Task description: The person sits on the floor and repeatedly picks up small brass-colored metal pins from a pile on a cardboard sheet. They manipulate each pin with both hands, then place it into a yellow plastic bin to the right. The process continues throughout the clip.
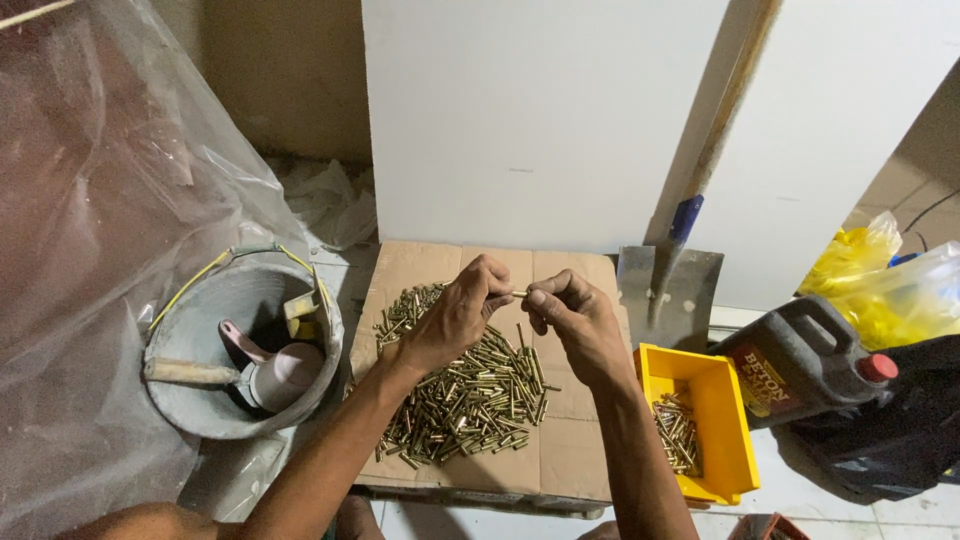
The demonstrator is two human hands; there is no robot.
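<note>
My left hand (455, 315) and my right hand (575, 315) meet above a flat piece of cardboard (570, 455). Between their fingertips they pinch one small brass pin (519, 293), held level. Under the hands lies a pile of several similar brass pins (465, 395), spread over the cardboard from its far left to its middle. To the right of the cardboard stands a yellow plastic bin (725, 425) with several brass pins (678, 432) in it.
A grey bucket (200, 410) at left holds a pink scoop and a trowel. Clear plastic sheeting (100, 200) hangs at the far left. A shovel (670, 280) leans on white boards. A dark jug (800, 365) with a red cap and yellow bags (880, 280) sit at right.
</note>
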